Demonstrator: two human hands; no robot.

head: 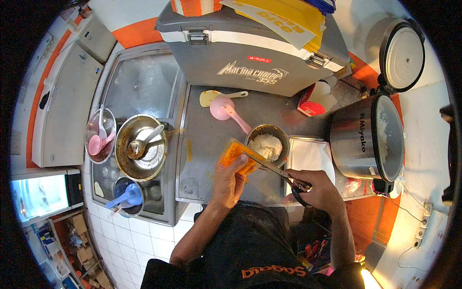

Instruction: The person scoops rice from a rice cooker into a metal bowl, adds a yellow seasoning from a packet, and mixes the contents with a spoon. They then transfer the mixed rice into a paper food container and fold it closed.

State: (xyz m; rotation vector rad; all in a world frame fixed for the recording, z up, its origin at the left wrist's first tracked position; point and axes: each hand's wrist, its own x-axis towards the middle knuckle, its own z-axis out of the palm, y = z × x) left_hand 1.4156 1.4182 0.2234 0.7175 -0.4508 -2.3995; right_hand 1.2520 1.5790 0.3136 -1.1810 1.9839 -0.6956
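My left hand [231,180] grips a small clear plastic packet of orange contents [236,153], held just left of a round metal bowl. With my right hand [317,189] I hold scissors [272,168] by their dark handles; their blades reach across the top of the packet. White rice [266,146] lies in the metal bowl [286,139] behind the blades. A pink ladle [222,108] rests on the grey counter, its handle towards the bowl, beside a pale yellow rice paddle [209,98] with orange stains. Whether the packet is cut cannot be told.
White paper sheets [310,155] lie right of the bowl, before an open rice cooker [353,137]. A large grey cooler box [245,61] stands at the back. To the left are a large metal basin [121,151] with a ladle, and two smaller containers with pink and blue utensils.
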